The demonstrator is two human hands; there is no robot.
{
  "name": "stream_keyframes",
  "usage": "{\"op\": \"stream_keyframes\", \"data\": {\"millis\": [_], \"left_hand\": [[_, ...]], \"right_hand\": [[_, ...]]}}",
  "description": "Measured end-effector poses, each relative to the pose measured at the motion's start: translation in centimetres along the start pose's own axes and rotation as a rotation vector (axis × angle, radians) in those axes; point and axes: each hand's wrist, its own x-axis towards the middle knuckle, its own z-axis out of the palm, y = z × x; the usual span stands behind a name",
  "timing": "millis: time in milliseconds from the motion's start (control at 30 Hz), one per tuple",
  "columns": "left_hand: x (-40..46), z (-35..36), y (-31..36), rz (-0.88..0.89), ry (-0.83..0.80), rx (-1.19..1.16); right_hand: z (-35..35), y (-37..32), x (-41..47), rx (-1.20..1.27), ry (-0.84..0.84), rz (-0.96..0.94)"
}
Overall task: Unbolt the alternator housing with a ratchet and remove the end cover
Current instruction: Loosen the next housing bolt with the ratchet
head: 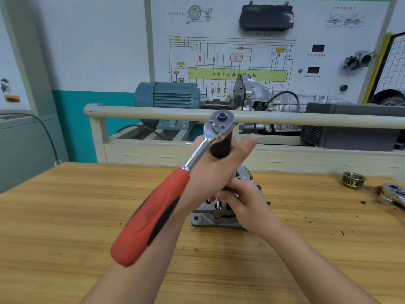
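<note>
A wooden workbench (65, 216) fills the foreground, its far edge running just in front of a cream training rig with a rail (285, 119), a teal electric motor (168, 96) and a wiring-diagram board (230, 58) behind. The alternator (210, 216) sits near the middle of the bench, well back from the near edge, with bare wood on both sides of it.

The left hand (210, 163) is raised above the alternator and curls round a dark socket (220, 148) fitted under the head of the ratchet (175, 183); the thumb sticks out to the right. The ratchet's red-and-black handle slants down toward the viewer over the left forearm.

The right hand (245, 200) rests on the alternator's top, fingertips pinching a small bolt (218, 205) that stands upright at the housing.

Near the right end of the bench lie a grooved pulley (353, 179) and, just beside it, a second ratchet head (392, 193) cut off by the frame edge.
</note>
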Motion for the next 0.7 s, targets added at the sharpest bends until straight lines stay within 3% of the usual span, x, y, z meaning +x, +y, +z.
{"op": "stream_keyframes", "data": {"millis": [267,500,700], "left_hand": [[0.3,-1.6,0.7,0.047,0.188,-0.207],[-0.3,-3.8,0.2,-0.134,0.424,-0.738],[-2.8,-4.2,-3.0,-0.313,0.432,-0.998]], "right_hand": [[-1.4,-1.1,0.6,0.051,-0.121,0.107],[-1.2,-2.5,-1.1,0.057,0.031,0.209],[0.2,-3.3,-4.3,-0.096,0.146,0.319]]}}
